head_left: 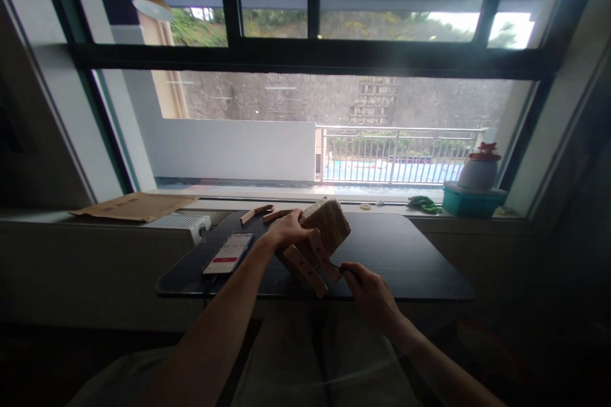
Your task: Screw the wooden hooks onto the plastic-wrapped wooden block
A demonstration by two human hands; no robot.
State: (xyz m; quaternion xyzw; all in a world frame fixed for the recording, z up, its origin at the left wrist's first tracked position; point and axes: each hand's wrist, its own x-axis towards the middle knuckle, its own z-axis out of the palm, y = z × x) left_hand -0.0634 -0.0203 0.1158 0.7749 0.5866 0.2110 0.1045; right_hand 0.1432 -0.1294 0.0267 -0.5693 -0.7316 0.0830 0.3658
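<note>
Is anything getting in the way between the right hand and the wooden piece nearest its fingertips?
Nothing visible: the right hand holds a small dark tool by the lower end of the wooden piece; the left hand is near its upper end.

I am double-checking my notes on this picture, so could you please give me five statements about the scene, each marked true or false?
1. The left hand holds the brown block. True.
2. The right hand is empty. False: the right hand grips a thin dark tool.
3. A phone lies on the table, left of the block. True.
4. The green bundle lies on the table. False: the green bundle is on the windowsill.
5. A white bottle stands on the teal box. True.
</note>
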